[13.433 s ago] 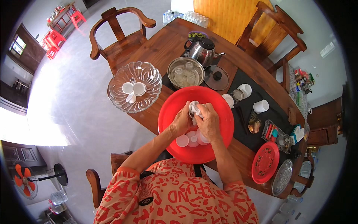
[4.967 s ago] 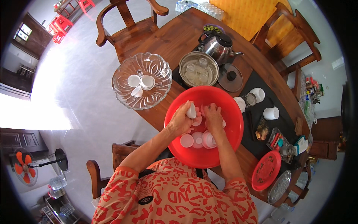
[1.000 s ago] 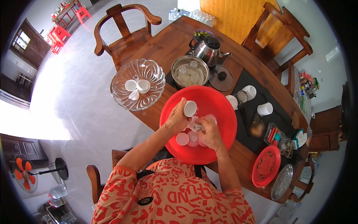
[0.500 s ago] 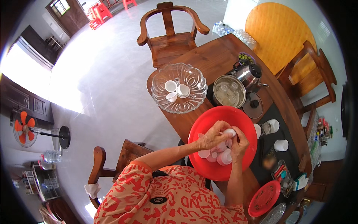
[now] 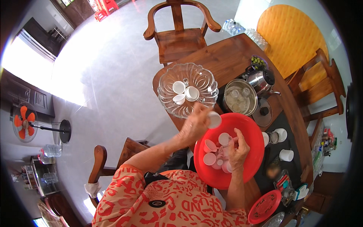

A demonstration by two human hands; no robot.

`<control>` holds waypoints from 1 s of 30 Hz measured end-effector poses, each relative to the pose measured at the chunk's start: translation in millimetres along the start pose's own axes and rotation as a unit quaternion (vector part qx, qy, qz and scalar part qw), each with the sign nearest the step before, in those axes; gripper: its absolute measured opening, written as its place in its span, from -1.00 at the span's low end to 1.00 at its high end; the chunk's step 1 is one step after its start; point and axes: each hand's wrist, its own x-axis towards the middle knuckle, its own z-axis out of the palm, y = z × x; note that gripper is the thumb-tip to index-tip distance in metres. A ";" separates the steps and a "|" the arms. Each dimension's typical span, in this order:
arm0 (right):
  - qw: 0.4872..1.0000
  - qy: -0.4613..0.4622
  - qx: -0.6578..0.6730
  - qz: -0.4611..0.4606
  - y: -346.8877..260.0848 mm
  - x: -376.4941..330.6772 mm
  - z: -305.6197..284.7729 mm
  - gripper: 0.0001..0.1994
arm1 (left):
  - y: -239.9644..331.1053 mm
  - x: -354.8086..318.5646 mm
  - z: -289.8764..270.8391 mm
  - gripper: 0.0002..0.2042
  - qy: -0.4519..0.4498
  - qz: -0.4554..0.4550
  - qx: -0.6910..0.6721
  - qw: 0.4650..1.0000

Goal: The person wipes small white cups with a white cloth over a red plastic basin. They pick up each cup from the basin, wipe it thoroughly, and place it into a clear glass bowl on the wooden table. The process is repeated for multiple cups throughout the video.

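Note:
My left hand (image 5: 194, 125) holds a small white cup (image 5: 215, 120) between the near edge of the glass bowl (image 5: 166, 100) and the red basin (image 5: 253, 174). The hand is slightly blurred by motion. In the scalloped clear bowl sit several white cups (image 5: 179, 87). Over the right part of the basin my right hand (image 5: 238, 152) is open, its index finger stretched out and its thumb apart. Close by its fingertips is another white cup (image 5: 224, 139); whether they touch it I cannot tell. More cups (image 5: 210, 159) lie heaped in the basin, looking pinkish against the red.
Beyond the basin stand a steel pot (image 5: 241, 97) with glasses in it, a kettle (image 5: 261, 81) and a glass lid (image 5: 262, 112). White cups (image 5: 286, 155) rest on the dark mat at right. A red plate (image 5: 264, 206) lies nearer. Wooden chairs (image 5: 179, 39) surround the table.
My hands were together over the basin around a white cup. Now the left has moved away toward the glass bowl with a cup, while the right stays over the basin with its fingers spread.

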 end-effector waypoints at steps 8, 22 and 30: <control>0.994 0.005 0.008 0.105 43.2 -16.9 -0.3 -0.76 | -79.3 19.8 -31.0 -0.72 0.031 -0.094 0.125 0.987; 0.992 -0.016 -0.070 0.103 57.2 -36.1 -28.3 -0.76 | -48.4 23.7 -29.8 -0.65 0.071 -0.006 0.237 0.969; 0.954 -0.191 -0.230 0.007 73.0 -49.7 -10.2 -0.68 | 0.7 -16.9 59.1 -0.88 -0.240 0.252 0.149 0.925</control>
